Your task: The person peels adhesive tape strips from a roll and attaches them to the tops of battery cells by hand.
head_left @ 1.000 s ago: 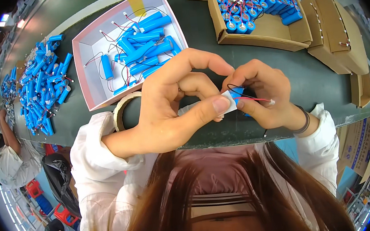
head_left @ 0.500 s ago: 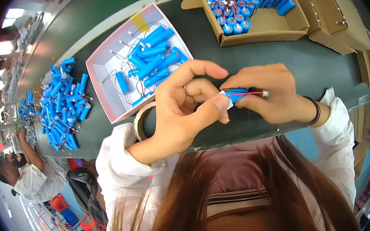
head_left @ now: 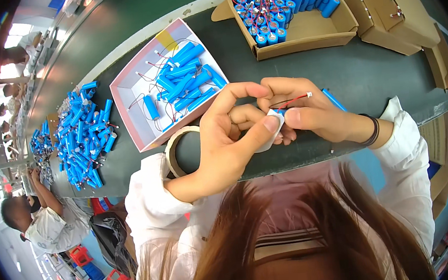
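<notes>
Close together over the near part of the bench, my left hand [head_left: 221, 137] and my right hand [head_left: 313, 110] work on one small piece. A white slip [head_left: 267, 142], paper-like, is pinched under my left thumb. My right thumb and fingers close on a blue cylindrical battery [head_left: 279, 112], mostly hidden by the fingers. Red and black wires rise from it to a small white connector [head_left: 309, 94]. Just beyond my right hand another blue cylinder [head_left: 333, 99] shows, partly covered by that hand.
A pink-edged white box [head_left: 135, 128] holds loose wired batteries, with a tape roll [head_left: 171, 155] beside it. At far left lies a heap of batteries [head_left: 82, 137]. A cardboard box [head_left: 306, 43] of upright batteries stands at the back, more cardboard [head_left: 393, 15] to its right. A person [head_left: 47, 211] sits at left.
My right hand has turned and moved left, closer to my left hand, so less of the battery shows. More of the white slip shows. The wires now point up and right.
</notes>
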Demonstrator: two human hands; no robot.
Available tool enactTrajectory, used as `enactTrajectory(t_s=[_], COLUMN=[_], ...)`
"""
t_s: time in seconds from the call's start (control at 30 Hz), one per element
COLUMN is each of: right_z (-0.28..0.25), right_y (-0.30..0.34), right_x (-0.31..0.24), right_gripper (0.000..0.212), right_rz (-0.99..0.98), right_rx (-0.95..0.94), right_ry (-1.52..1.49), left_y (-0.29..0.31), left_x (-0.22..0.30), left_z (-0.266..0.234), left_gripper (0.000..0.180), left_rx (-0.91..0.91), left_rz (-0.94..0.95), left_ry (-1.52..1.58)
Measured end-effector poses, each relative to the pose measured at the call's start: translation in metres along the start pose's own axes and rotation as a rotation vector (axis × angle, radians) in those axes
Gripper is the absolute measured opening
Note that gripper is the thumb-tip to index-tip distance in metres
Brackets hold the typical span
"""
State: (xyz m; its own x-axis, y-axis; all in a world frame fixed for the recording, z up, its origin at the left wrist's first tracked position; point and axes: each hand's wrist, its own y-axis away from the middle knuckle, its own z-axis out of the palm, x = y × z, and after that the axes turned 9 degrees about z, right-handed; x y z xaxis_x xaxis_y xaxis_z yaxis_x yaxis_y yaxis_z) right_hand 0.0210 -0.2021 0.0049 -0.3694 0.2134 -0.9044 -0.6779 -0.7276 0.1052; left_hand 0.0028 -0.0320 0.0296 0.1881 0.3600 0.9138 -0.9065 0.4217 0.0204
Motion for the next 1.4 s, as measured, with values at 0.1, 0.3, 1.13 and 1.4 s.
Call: enactTrajectory(t_s=[0.1,0.3,1.13,1.4], right_z=[0.003,0.007,0.015,0.022], right_y=[0.001,0.001,-0.013,-0.068], right_x=[0.005,0.008,-0.038,-0.062], right_gripper=[0.019,0.019,0.021,0.005], right_rz=[0.054,0.091,-0.178,-0.137], right_rx=[0.06,0.188,0.206,0.25], right_ry=[-0.016,0.0,0.154,0.965], left_y=[0.001,0.005,0.017,0.017], left_x=[-0.005,-0.008,-0.014,-0.016], left_z=[0.002,0.002,-0.011,-0.013], left_gripper=[0.029,0.034,0.019,0.019], left_rx=[-0.019,-0.044,-0.177,-0.238], left_rz=[0.033,0.068,0.45,0.486], left_ry=[-0.043,-0.146,-0.523,-0.606])
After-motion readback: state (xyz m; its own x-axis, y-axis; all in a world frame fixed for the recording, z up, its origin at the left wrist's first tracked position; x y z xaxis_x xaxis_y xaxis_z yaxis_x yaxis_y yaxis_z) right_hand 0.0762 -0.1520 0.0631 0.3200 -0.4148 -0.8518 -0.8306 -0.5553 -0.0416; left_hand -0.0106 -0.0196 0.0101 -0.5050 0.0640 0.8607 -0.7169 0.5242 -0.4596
